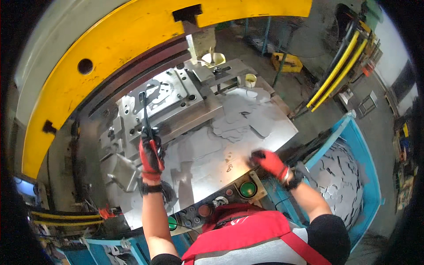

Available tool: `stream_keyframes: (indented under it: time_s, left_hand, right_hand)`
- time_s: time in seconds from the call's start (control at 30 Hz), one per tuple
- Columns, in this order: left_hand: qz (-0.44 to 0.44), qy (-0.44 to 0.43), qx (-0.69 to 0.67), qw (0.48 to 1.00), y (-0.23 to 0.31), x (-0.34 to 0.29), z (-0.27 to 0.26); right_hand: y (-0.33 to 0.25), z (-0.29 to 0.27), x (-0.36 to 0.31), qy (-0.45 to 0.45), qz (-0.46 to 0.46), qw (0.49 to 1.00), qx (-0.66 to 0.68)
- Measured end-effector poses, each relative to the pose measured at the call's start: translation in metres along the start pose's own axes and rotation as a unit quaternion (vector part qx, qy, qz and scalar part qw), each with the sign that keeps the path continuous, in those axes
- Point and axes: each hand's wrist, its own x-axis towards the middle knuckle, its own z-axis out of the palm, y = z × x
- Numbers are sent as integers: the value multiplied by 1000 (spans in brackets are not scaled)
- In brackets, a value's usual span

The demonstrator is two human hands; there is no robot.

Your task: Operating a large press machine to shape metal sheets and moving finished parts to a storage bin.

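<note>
Steel die [174,107], sitting just beyond the counter [205,172], facing its holed, brightly lit top plate upward. Having grey metal sheets [236,106] overlapping to its right on the counter. Poising the right hand [270,164] by the counter's near edge, blurring too much for telling how far open or whether holding anything. Holding the left hand [151,155], gloved in red and black, curled snugly round a slender black tool [146,114], pointing it toward the die. Seemingly working at the die with the tool as the step in hand; probably calling next for guiding its tip carefully, keeping hands clear
</note>
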Motion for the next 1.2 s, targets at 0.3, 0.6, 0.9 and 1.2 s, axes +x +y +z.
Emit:
stream_keyframes:
  time_s: [0.3,0.6,0.9,1.2]
  left_hand:
    - [-8,164,71,984,20,-194,-26]
    - [-129,293,66,945,5,-310,-49]
    - [-130,307,99,937,5,-309,-55]
    - [-37,265,64,961,11,-285,-64]
  right_hand:
    - [-5,-24,228,208,-135,925,-286]
    - [-21,-15,275,127,22,900,-415]
    - [34,-98,257,126,-63,989,-45]
    - [-141,-53,86,2,-206,969,133]
